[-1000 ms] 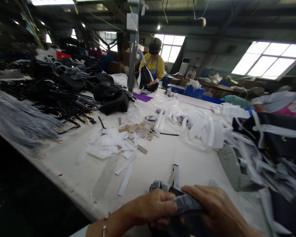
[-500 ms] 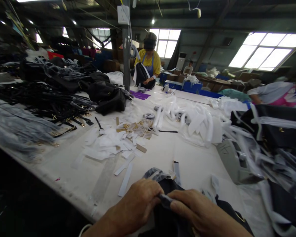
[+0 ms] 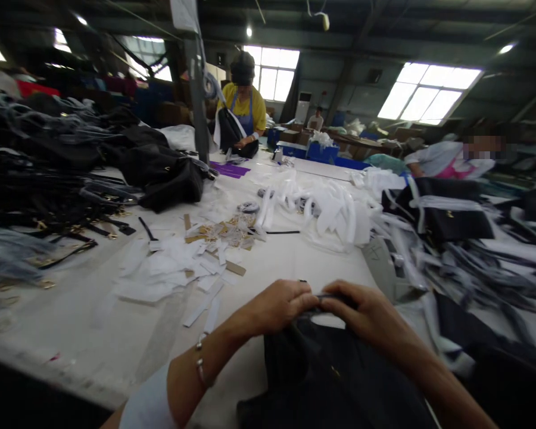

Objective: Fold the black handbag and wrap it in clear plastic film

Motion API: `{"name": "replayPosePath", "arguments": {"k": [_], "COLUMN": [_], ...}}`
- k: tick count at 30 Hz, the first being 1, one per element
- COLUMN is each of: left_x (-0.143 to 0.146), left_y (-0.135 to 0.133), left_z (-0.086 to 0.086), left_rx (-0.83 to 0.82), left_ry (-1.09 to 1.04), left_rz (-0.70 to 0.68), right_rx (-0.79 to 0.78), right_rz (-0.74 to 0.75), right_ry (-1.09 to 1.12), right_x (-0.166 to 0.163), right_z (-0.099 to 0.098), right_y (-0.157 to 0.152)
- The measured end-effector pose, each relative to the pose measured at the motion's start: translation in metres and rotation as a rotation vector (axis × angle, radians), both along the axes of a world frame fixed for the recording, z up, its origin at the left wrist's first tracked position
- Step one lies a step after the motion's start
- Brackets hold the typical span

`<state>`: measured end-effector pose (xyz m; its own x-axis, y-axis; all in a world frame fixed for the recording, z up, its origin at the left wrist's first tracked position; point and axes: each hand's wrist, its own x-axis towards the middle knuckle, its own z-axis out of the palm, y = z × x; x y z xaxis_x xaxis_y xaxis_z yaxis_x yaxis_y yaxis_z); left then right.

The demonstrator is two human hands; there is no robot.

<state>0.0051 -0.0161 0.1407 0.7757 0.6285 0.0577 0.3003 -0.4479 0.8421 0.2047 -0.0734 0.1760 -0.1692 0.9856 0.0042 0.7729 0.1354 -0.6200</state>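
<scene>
A black bag (image 3: 339, 375) lies at the table's near edge, in front of my body. My left hand (image 3: 279, 305) and my right hand (image 3: 366, 307) meet above it, fingers closed on its thin dark handle (image 3: 324, 296). Only a short stretch of the handle shows between my fingertips. A pale gap shows under the handle, and a small gold fitting (image 3: 335, 370) sits on the bag. Left of my hands lie white paper strips (image 3: 203, 304) and a heap of white sheets (image 3: 161, 268).
Black bags (image 3: 170, 179) and straps with gold clips (image 3: 84, 220) crowd the left. White wrapping pieces (image 3: 326, 208) lie mid-table. At right stand a grey holder (image 3: 379, 262) and a wrapped black bag (image 3: 455, 220). A person in yellow (image 3: 254, 110) works beyond a post (image 3: 199, 101).
Both my hands have moved away from me, and more of the black bag shows below them. My view has turned right, so the surroundings sit further left.
</scene>
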Motion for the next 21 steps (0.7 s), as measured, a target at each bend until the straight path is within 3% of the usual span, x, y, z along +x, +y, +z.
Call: {"name": "replayPosePath", "arguments": {"k": [4,7,10,12,13,17,19,21], "left_x": [0.013,0.014,-0.002,-0.023,-0.036,-0.081,-0.095,-0.103], "left_y": [0.014,0.013,0.008,0.000,-0.006,-0.051,-0.077,-0.096], "left_z": [-0.010,-0.004,-0.010,-0.025,-0.035,-0.066,-0.070,-0.069], "left_rx": [-0.374,-0.241,0.000,0.004,-0.052,-0.471,-0.661,-0.731], "left_ry": [-0.087,-0.119,-0.179,-0.231,-0.240,-0.307,-0.270,-0.290], "left_rz": [-0.066,-0.042,0.174,0.334,0.363,0.195,0.136,0.174], "right_rx": [0.085,0.150,0.240,0.300,0.333,0.475,0.554,0.627], "right_rz": [-0.034,-0.101,-0.236,-0.363,-0.437,-0.676,-0.683,-0.634], "right_ry": [0.084,0.145,0.185,0.272,0.359,0.936,1.141,1.217], "right_x": [0.005,0.009,0.021,0.035,0.042,0.056,0.052,0.042], "right_z": [0.000,0.000,-0.001,0.000,0.002,0.025,0.044,0.066], "right_y": [0.006,0.005,-0.001,-0.006,-0.008,-0.014,-0.014,-0.013]}}
